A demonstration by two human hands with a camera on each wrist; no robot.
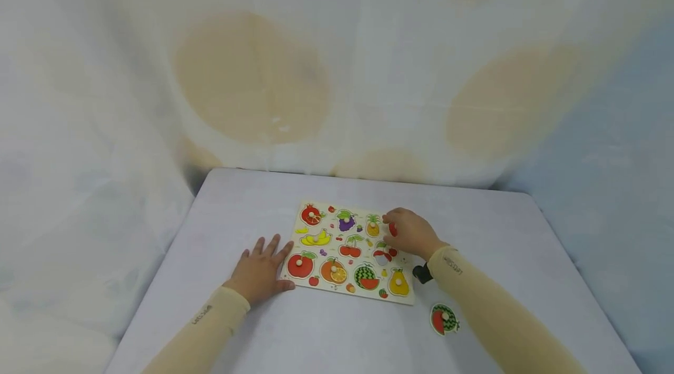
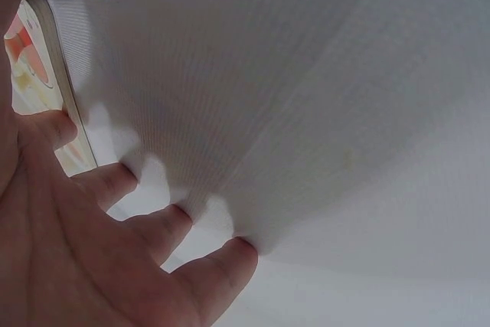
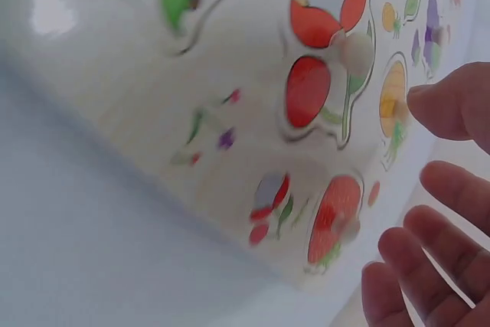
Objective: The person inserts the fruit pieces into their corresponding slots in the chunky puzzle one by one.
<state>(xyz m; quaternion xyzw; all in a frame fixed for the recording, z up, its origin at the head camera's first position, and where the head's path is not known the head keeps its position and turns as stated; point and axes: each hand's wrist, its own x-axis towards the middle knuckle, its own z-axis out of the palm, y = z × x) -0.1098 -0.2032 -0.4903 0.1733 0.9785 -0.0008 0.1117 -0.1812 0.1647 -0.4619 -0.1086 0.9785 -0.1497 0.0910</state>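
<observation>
A wooden fruit puzzle board (image 1: 368,293) lies on the table, its pieces fitted with small knobs. My left hand (image 1: 259,271) rests beside its left edge with fingers spread, the thumb and index fingertip right at the edge. In the left wrist view the fingertips (image 2: 222,266) press on the white tabletop. Over the board's upper right corner is my right hand (image 1: 412,233), fingers loosely bent and holding nothing. The right wrist view has its thumb near the pineapple piece (image 3: 393,101) and its other fingers beside the strawberry piece (image 3: 333,212).
A loose watermelon piece (image 1: 444,319) lies on the table (image 1: 337,339) to the right of the board, close to the right forearm. Under the right wrist sits a small black device (image 1: 422,273). Spotted cloth (image 1: 368,69) hangs behind the table's far edge.
</observation>
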